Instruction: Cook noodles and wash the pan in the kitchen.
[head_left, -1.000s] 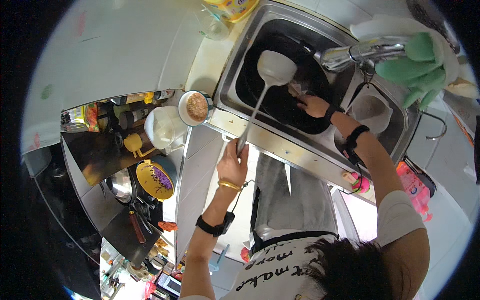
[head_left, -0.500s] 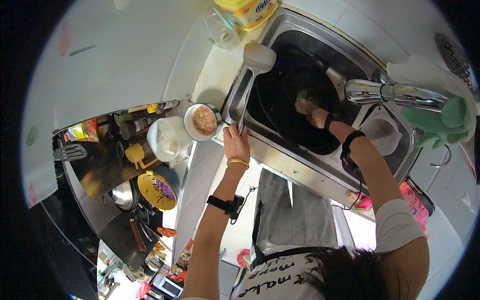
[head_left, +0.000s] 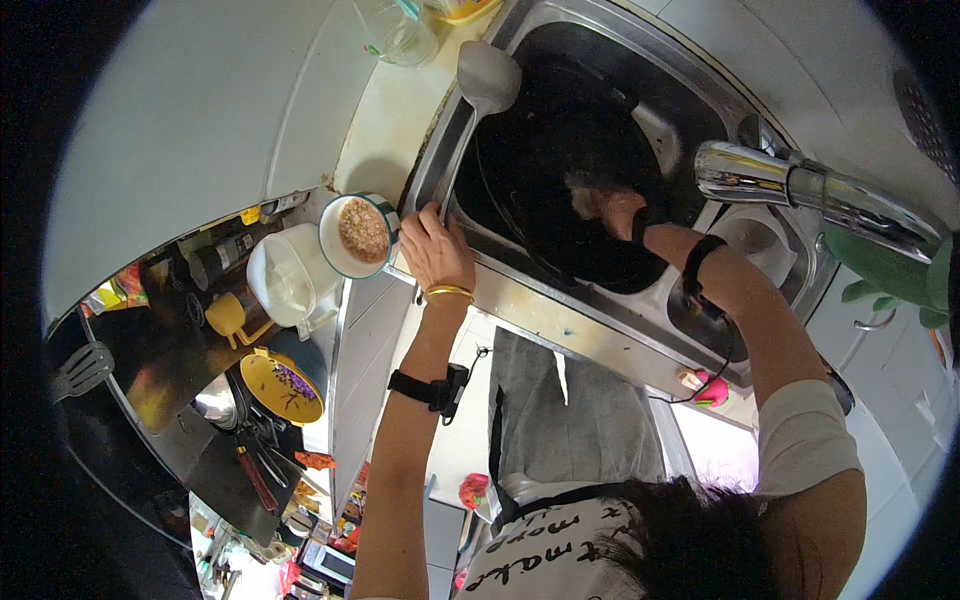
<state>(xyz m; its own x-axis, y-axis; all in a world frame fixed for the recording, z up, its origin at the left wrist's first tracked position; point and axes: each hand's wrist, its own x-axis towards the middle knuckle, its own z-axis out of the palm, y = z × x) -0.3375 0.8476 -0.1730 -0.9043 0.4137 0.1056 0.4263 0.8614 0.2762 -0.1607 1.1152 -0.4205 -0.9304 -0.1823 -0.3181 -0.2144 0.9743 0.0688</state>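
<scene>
My left hand (head_left: pixel 437 250) is at the sink's front left corner, fingers curled around the handle end of a metal turner (head_left: pixel 489 76). The turner's broad head rests up over the sink's left rim. Down in the sink, my right hand (head_left: pixel 620 213) presses a pale, fuzzy scrubber (head_left: pixel 582 198) against the inside of a large black wok (head_left: pixel 540 225). Its fingertips are partly blurred and dark. Beside my left hand stands a white mug (head_left: pixel 333 247) with a dark-patterned side, holding brownish, grainy contents.
A chrome faucet (head_left: pixel 745 172) reaches over the steel sink (head_left: pixel 432 170) from the right. Left of the mug are a translucent pitcher (head_left: pixel 285 280) and a yellow colander (head_left: pixel 265 385) with purple bits. A clear cup (head_left: pixel 400 35) stands at the back left; a white strainer (head_left: pixel 750 240) sits at right.
The whole view has shifted, so most things sit further left and higher. My right hand and scrubber have moved slightly within the wok. My left hand stays at the turner's handle.
</scene>
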